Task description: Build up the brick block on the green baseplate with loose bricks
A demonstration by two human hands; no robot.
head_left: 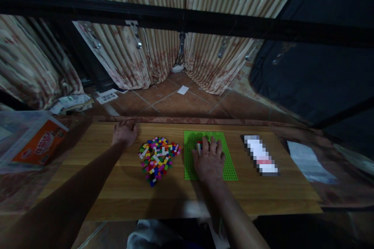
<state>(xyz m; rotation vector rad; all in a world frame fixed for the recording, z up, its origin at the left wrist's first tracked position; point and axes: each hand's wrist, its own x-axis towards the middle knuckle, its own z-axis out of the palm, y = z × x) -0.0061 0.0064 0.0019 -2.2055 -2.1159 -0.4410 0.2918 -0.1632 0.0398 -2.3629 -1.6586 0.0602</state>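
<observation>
My right hand (209, 161) lies over the green studded baseplate (230, 171), its fingers spread and stretched forward. Beneath and beside those fingers are a few small bricks (199, 147), red and white among them, mostly hidden by the hand. My left hand (125, 132) rests at the far edge of the wooden table, fingers loosely bent and apart, holding nothing visible. Between the two hands a loose heap of small coloured bricks (157, 158) is spread on the wood, left of the baseplate.
The wooden table (117, 186) carries a phone with a pixelated screen (261, 155) on the right. Past its right end lies a white paper (309, 163). A clear plastic box with an orange label (41, 144) stands at the left. Curtains (163, 58) hang behind a dark bar.
</observation>
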